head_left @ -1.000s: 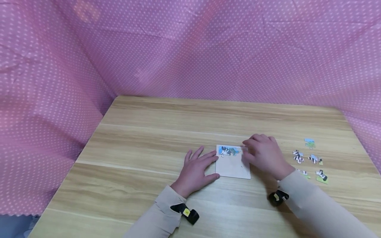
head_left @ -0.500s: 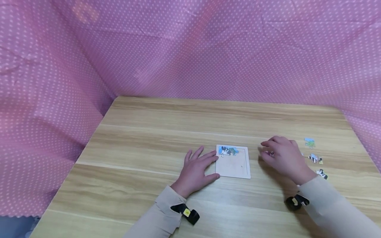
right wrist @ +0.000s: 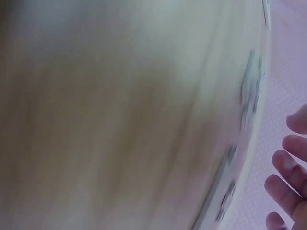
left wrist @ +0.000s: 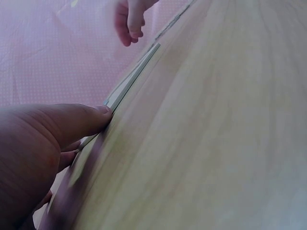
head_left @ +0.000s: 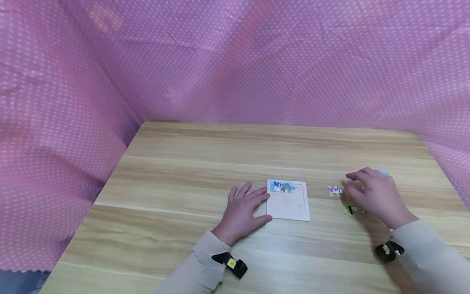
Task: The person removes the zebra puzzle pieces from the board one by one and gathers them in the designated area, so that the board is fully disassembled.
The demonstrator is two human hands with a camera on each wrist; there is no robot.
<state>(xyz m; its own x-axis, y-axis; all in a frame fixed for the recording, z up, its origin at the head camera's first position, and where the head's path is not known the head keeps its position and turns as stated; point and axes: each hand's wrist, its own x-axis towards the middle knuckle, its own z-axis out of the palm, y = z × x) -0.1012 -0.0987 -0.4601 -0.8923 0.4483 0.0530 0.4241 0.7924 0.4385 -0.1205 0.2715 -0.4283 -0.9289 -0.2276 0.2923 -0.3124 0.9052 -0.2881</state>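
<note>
A pale square puzzle board [head_left: 288, 206] lies on the table. In its upper left corner sits a joined bit of zebra picture [head_left: 282, 187]. My left hand [head_left: 242, 212] rests with spread fingers at the board's left edge; in the left wrist view its thumb [left wrist: 86, 122] touches the board's side [left wrist: 136, 74]. Above the loose pieces to the right hovers my right hand [head_left: 378, 198], fingers slightly bent and apart. The right wrist view shows these fingers [right wrist: 288, 189] holding nothing. A small puzzle piece [head_left: 335, 191] lies just left of that hand, and a green-edged one [head_left: 349, 210] below it.
Part of a blue puzzle piece [head_left: 383, 172] shows behind the right hand, which hides other pieces. The wooden table [head_left: 191, 163] is bordered by a pink dotted cloth [head_left: 235, 61] at the back and sides.
My right hand has moved right, from the board's right edge to over the loose pieces. It now covers several of them and uncovers others. The left hand and board stay put.
</note>
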